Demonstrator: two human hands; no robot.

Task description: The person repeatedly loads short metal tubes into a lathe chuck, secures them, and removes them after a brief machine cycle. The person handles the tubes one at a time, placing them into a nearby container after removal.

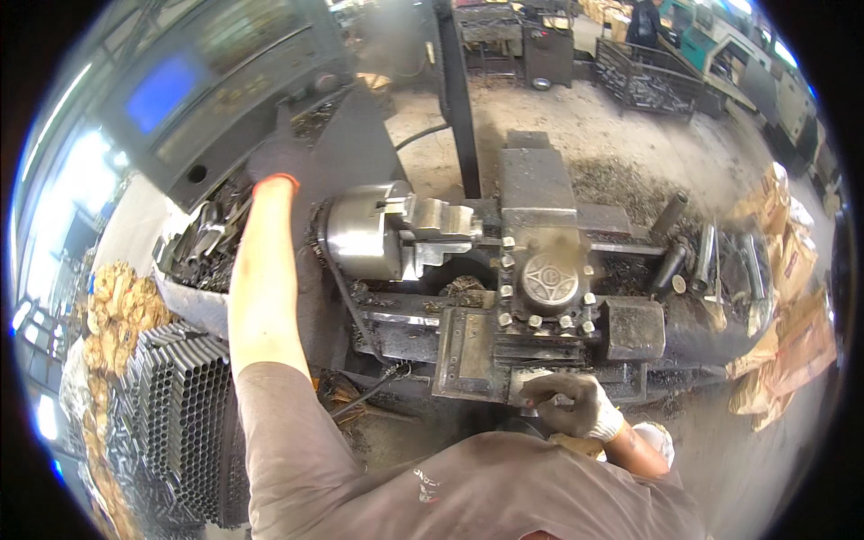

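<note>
A metal lathe stands before me, its shiny chuck [364, 236] with stepped jaws [441, 220] facing right. My left hand [277, 157], in a dark glove with an orange cuff, stretches over the headstock [351, 148]. It blends into the dark metal and blurs, so its fingers and any hold are hidden. My right hand [576, 405], in a dirty white-and-dark glove, is at the front of the carriage, below the square tool post [549, 279]. Its fingers curl round beside a small handle-like part; what they grip is unclear. No workpiece can be made out between the jaws.
Dark metal pieces fill a tray [193, 292] left of my forearm. Stacked steel tubes [180, 405] stand below it. Several loose cylinders [706, 256] lie on the lathe's right end, beside brown paper sacks [792, 333]. A wire bin [648, 81] and a person [643, 22] are farther back.
</note>
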